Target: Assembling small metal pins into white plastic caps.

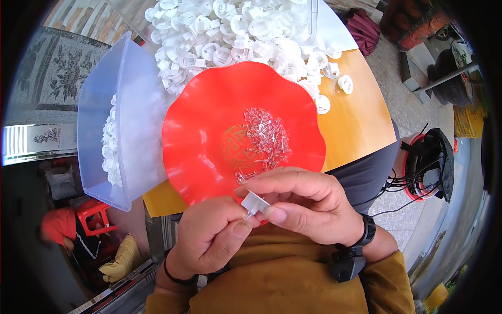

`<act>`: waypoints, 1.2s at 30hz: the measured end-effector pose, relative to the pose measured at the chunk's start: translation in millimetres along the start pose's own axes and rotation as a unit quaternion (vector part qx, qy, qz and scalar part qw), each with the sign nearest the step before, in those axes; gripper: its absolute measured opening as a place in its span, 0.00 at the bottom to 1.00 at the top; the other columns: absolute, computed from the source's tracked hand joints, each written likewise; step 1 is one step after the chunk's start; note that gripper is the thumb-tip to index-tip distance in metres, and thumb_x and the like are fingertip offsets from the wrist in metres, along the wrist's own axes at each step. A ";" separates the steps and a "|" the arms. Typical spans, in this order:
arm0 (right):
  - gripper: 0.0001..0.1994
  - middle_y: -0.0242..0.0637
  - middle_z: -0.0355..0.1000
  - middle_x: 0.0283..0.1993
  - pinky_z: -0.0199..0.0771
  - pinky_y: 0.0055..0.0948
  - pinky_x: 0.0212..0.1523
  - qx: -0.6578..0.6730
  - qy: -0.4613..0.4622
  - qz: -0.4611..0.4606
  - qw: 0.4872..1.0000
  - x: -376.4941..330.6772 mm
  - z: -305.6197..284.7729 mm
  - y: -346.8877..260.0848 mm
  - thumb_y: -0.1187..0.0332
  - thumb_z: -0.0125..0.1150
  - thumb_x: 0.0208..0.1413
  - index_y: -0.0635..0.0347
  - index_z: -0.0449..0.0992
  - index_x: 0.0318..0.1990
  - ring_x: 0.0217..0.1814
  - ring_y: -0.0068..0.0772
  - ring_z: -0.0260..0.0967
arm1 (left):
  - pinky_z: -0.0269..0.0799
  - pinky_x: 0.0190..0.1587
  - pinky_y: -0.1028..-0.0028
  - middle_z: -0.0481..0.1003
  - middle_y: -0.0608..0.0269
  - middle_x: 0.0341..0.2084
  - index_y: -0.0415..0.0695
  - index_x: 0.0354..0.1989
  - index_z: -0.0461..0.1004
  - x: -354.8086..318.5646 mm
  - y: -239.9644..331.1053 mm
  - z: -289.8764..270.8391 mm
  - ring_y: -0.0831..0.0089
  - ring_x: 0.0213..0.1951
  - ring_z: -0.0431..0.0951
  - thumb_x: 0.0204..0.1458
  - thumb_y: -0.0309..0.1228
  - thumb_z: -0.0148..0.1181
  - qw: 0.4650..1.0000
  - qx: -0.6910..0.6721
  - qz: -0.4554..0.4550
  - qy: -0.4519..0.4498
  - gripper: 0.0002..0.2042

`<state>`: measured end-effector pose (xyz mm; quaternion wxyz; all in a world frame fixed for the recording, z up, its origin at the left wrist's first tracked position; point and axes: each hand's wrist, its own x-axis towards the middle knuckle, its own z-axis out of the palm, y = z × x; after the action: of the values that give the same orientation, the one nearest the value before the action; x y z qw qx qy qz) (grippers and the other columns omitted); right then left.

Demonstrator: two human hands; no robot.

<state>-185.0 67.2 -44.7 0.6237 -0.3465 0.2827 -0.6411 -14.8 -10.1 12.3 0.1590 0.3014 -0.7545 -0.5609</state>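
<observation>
In front of my chest, my right hand (316,206) is closed on a small white plastic part (254,202), pinching it between thumb and fingers. My left hand (212,235) is closed too, its thumb and forefinger on a small clear piece (248,215) at the part's lower side. Whether the clear piece sits inside the white part, I cannot tell. Just beyond my hands lies a red wavy-rimmed plate (196,125). Small clear pieces with thin metal legs (267,138) are heaped on its right half.
Behind the plate spreads a large pile of white plastic parts (230,31), some loose on the wooden table (361,115). A translucent bin (99,94) with more white parts stands at the left. Right, on the floor, is a red-rimmed container with black cables (418,172).
</observation>
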 end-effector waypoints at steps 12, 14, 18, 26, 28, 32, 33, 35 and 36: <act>0.13 0.32 0.70 0.43 0.70 0.17 0.41 0.025 0.017 0.048 0.998 4.8 2.8 -4.6 0.71 0.47 0.62 0.66 0.67 0.52 0.39 0.16 0.67 | 0.59 0.23 0.85 0.68 0.65 0.25 0.36 0.43 0.66 1.3 -13.3 6.4 0.87 0.21 0.64 0.48 0.20 0.60 0.993 -0.047 0.043 0.098 0.15; 0.13 0.32 0.70 0.41 0.69 0.17 0.42 0.026 0.021 0.047 0.998 5.7 4.6 -6.0 0.71 0.46 0.63 0.66 0.68 0.51 0.39 0.15 0.66 | 0.59 0.22 0.85 0.68 0.65 0.24 0.37 0.42 0.66 1.8 -13.5 6.3 0.86 0.21 0.64 0.46 0.19 0.61 0.993 -0.005 0.050 0.103 0.15; 0.13 0.31 0.70 0.39 0.68 0.18 0.40 0.012 0.029 0.035 0.999 10.5 6.0 -3.8 0.69 0.44 0.63 0.66 0.68 0.50 0.39 0.15 0.65 | 0.58 0.19 0.82 0.68 0.66 0.20 0.38 0.36 0.69 5.7 -10.5 10.2 0.84 0.17 0.64 0.44 0.19 0.63 0.990 0.050 0.069 0.109 0.12; 0.15 0.28 0.64 0.27 0.62 0.17 0.30 0.017 0.130 0.026 0.991 24.9 15.2 -9.3 0.60 0.39 0.65 0.62 0.68 0.34 0.28 0.14 0.59 | 0.60 0.16 0.73 0.66 0.63 0.13 0.40 0.29 0.70 18.7 2.8 19.1 0.70 0.14 0.66 0.39 0.17 0.63 0.965 0.185 0.131 0.131 0.10; 0.17 0.33 0.66 0.27 0.62 0.19 0.30 -0.015 0.125 0.038 0.991 27.2 13.3 -13.6 0.58 0.38 0.64 0.62 0.67 0.33 0.28 0.18 0.62 | 0.60 0.16 0.72 0.67 0.63 0.14 0.41 0.30 0.70 20.0 2.0 20.0 0.67 0.14 0.67 0.38 0.16 0.63 0.951 0.227 0.168 0.121 0.11; 0.23 0.38 0.66 0.24 0.61 0.21 0.28 -0.050 0.149 0.029 0.987 30.5 13.4 -9.1 0.52 0.33 0.63 0.62 0.67 0.28 0.24 0.24 0.61 | 0.59 0.16 0.71 0.67 0.63 0.14 0.41 0.30 0.70 19.5 2.4 20.3 0.68 0.14 0.67 0.37 0.16 0.63 0.948 0.240 0.176 0.114 0.12; 0.23 0.38 0.66 0.24 0.61 0.21 0.28 -0.050 0.149 0.030 0.987 31.4 13.0 -9.0 0.52 0.33 0.63 0.62 0.67 0.28 0.24 0.24 0.61 | 0.58 0.16 0.72 0.67 0.64 0.14 0.42 0.30 0.70 19.5 2.5 19.3 0.70 0.14 0.66 0.38 0.17 0.64 0.946 0.250 0.176 0.105 0.11; 0.26 0.39 0.64 0.22 0.60 0.22 0.27 -0.038 0.161 0.048 0.985 32.9 11.6 -9.0 0.51 0.31 0.63 0.61 0.66 0.22 0.22 0.25 0.59 | 0.57 0.17 0.73 0.67 0.64 0.14 0.42 0.29 0.71 19.2 1.1 18.4 0.71 0.14 0.65 0.40 0.19 0.64 0.945 0.260 0.176 0.096 0.10; 0.26 0.39 0.64 0.22 0.60 0.22 0.27 -0.038 0.161 0.049 0.985 33.6 10.6 -9.2 0.51 0.31 0.63 0.61 0.66 0.22 0.22 0.25 0.59 | 0.57 0.16 0.73 0.67 0.64 0.14 0.42 0.29 0.70 19.0 -0.5 18.7 0.70 0.13 0.65 0.39 0.19 0.64 0.944 0.257 0.185 0.095 0.10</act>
<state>-181.5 35.0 -28.0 0.5868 -0.2480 0.4205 -0.6460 -40.0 -8.2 3.9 0.2487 0.2388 -0.8968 -0.2773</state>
